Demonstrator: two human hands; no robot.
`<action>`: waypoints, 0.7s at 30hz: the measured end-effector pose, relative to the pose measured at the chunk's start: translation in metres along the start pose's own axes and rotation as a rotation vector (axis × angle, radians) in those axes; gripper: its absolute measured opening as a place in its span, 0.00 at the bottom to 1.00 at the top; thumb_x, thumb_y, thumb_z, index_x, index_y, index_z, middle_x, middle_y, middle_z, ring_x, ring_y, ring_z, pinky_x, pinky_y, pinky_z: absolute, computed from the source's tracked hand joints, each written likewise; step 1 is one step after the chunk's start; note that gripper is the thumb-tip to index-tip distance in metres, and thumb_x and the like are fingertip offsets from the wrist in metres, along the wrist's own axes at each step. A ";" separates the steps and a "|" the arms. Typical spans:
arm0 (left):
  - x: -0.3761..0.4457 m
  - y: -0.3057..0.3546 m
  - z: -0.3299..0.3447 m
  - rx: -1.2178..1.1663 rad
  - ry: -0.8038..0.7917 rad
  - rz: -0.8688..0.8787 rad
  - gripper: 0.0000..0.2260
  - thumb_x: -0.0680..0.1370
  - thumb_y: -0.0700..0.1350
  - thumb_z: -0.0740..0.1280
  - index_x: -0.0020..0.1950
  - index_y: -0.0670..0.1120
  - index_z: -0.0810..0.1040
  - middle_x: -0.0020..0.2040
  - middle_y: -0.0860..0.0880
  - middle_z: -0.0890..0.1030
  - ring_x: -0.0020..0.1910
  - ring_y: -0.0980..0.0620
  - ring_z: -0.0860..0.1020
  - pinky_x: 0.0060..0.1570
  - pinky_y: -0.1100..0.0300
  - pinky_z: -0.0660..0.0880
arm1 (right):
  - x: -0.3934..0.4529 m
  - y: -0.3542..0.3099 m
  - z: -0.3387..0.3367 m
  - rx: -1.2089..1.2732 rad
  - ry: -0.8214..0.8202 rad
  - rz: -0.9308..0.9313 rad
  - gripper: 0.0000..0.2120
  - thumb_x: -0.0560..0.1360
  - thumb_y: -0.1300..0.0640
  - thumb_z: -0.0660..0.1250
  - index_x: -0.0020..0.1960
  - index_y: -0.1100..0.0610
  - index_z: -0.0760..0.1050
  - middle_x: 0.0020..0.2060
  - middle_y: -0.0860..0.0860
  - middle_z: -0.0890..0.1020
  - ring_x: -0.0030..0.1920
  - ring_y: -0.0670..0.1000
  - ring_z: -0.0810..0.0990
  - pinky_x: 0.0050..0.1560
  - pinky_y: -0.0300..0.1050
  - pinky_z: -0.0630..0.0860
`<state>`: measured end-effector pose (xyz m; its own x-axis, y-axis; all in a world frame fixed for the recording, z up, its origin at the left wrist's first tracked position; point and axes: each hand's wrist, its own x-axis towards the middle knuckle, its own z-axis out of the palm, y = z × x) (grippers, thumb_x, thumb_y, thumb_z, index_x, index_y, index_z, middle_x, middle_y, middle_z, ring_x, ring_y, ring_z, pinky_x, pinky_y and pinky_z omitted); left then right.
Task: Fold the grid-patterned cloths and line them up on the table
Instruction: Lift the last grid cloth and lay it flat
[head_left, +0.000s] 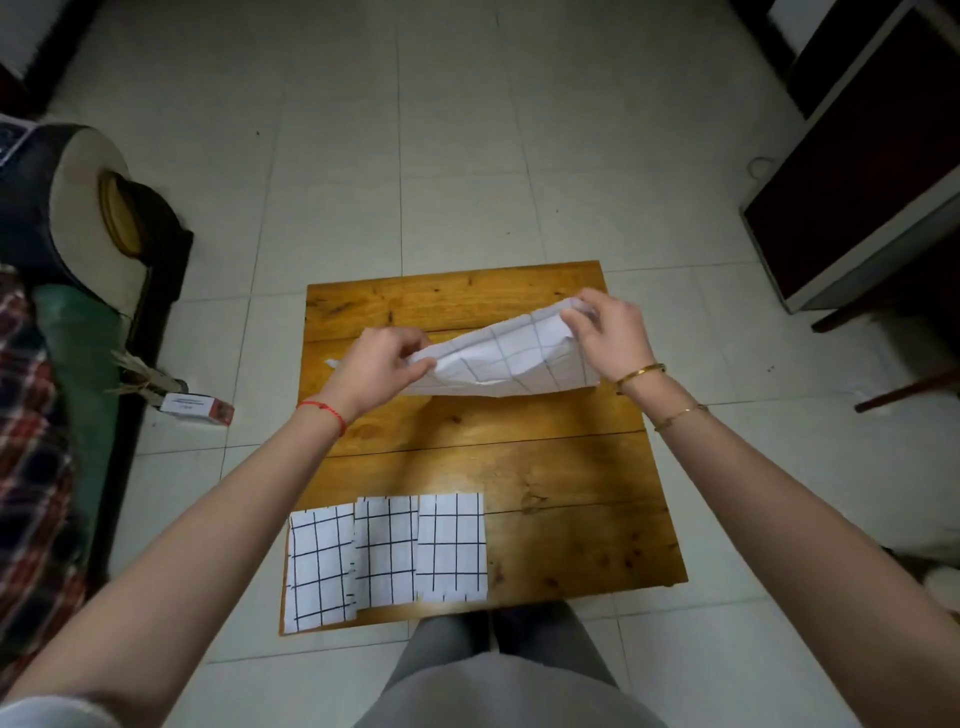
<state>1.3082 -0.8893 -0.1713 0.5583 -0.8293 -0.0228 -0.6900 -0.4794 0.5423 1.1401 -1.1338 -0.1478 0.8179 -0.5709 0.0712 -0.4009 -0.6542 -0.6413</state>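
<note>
A white grid-patterned cloth is lifted over the far half of the wooden table. My left hand pinches its left end and my right hand pinches its upper right corner, so the cloth sags between them. Three folded grid cloths lie side by side along the table's near left edge: the left one, the middle one and the right one. Their edges touch or slightly overlap.
The small table stands on a pale tiled floor. A sofa with a plaid blanket and a hat is at the left. A small box lies on the floor beside it. Dark furniture stands at the right.
</note>
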 end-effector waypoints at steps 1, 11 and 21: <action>-0.004 0.001 -0.004 -0.004 0.002 -0.006 0.06 0.76 0.49 0.69 0.47 0.48 0.81 0.42 0.50 0.82 0.43 0.51 0.79 0.44 0.51 0.78 | -0.001 0.004 -0.006 -0.001 -0.004 0.012 0.06 0.76 0.57 0.64 0.47 0.59 0.77 0.36 0.52 0.77 0.39 0.53 0.74 0.37 0.40 0.62; -0.024 0.018 -0.056 -0.165 -0.123 0.016 0.06 0.73 0.52 0.71 0.45 0.50 0.83 0.40 0.55 0.83 0.41 0.57 0.80 0.42 0.59 0.76 | -0.012 0.029 -0.060 0.114 -0.268 0.139 0.11 0.76 0.54 0.66 0.45 0.64 0.77 0.39 0.57 0.80 0.41 0.54 0.77 0.42 0.46 0.74; 0.014 0.047 -0.118 -0.500 -0.374 -0.152 0.11 0.74 0.46 0.70 0.51 0.40 0.82 0.44 0.46 0.84 0.40 0.55 0.81 0.38 0.68 0.76 | 0.015 0.042 -0.094 0.512 -0.479 0.293 0.12 0.76 0.58 0.67 0.55 0.65 0.78 0.45 0.54 0.83 0.43 0.49 0.83 0.49 0.43 0.80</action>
<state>1.3381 -0.8898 -0.0471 0.3722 -0.8502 -0.3723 -0.2676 -0.4824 0.8341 1.0966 -1.2169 -0.1018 0.8441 -0.3314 -0.4215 -0.4835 -0.1308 -0.8655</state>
